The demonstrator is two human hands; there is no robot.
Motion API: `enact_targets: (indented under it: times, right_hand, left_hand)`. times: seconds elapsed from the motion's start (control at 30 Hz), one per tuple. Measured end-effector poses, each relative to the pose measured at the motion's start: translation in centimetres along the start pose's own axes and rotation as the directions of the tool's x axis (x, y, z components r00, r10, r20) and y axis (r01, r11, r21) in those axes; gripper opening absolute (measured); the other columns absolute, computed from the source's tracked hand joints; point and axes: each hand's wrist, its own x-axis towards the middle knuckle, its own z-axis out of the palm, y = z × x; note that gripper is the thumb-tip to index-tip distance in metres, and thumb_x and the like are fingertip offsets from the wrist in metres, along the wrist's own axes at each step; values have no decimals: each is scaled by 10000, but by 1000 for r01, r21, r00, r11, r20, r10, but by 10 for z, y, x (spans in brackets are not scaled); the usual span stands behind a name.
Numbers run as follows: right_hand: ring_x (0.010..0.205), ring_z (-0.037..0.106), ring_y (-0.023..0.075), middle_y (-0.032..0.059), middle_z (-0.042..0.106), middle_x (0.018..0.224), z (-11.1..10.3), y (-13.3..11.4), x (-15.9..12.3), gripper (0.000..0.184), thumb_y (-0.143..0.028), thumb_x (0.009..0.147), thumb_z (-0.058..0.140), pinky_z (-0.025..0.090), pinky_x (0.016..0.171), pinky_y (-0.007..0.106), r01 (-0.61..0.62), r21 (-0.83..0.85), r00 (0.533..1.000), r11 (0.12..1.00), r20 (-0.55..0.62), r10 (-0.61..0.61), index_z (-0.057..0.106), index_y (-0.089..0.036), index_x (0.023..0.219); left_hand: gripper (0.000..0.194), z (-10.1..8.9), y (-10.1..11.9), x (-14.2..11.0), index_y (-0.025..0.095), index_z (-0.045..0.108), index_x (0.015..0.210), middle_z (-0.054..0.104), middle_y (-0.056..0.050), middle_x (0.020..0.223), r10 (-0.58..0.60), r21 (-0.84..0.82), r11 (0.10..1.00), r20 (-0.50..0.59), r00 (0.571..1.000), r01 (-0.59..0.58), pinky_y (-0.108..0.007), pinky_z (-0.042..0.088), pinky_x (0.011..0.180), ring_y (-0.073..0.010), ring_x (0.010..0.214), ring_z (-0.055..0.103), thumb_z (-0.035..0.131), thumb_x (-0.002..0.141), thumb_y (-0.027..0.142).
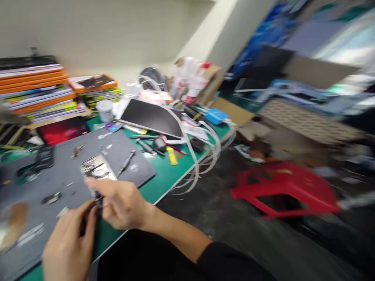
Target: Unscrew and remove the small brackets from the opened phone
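Table (164,175) is the largest thing I see from my end, green-topped, with a grey mat (61,168) over its left part. White print shows on the mat, including a small logo (134,168) near its right corner; I can't read either. On the floor to the right, a red frame (316,191) is blurred. Against the wall, a stack (35,86) shows orange, white and yellow edges, with no title I can make out. Right of it lies a dark panel (152,117), then bottles (195,84) with red markings, also illegible to me.

At the mat's near edge, my right hand (123,203) has its fingers curled on a dark piece (98,199), too blurred to name. My left hand (68,238) is bent close beside it; I can't tell whether it grips anything. Opened phone (101,168) lies on the mat, just beyond the right fingertips. A slim tool (126,162) rests right of it, and a yellow tag (172,155) sits on the green surface.
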Motion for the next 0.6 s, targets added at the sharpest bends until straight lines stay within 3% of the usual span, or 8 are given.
enact_targets:
  times: [0.07,0.1,0.3,0.43,0.6]
  right_hand:
    - [1315,765,174,125,769,1453,2,1,1,604,-191,1091,495,675,1062,297,-4,90,992,996,-125,15,320,-153,1668]
    - [1251,793,205,136,787,1412,2,1,2,626,-215,1088,569,703,997,323,9,114,991,993,-132,6,339,-159,1667]
    - [985,844,191,149,806,1339,2,-4,-3,688,-107,1064,641,731,843,303,-40,184,984,982,-162,70,350,-191,1682]
    - [1070,832,190,161,737,1427,4,-4,-12,681,-127,1088,612,744,890,335,-161,374,964,913,-138,226,328,-251,1694]
    - [1081,809,173,102,758,1251,0,-4,-12,631,-142,1102,599,737,915,314,-153,535,970,831,-78,229,358,-252,1675]
  left_hand:
    - [179,-5,12,1,245,697,1242,755,-20,997,-6,75,997,13,1000,5,-321,475,819,-199,850,695,585,1139,338]
    - [169,-7,16,2,237,693,1215,733,-8,947,-18,93,996,12,1000,17,-315,472,803,-189,822,679,569,1148,330]
    - [163,-8,28,7,228,704,1190,656,21,847,-76,117,991,41,996,71,-299,456,748,-165,750,608,570,1153,313]
    - [179,-8,29,8,238,719,1198,679,19,854,-89,117,990,66,994,81,-301,461,731,-162,760,638,578,1152,339]
    - [147,-11,30,6,234,709,1088,770,-3,982,-107,19,994,45,993,106,-289,510,816,-156,859,720,584,1148,282]
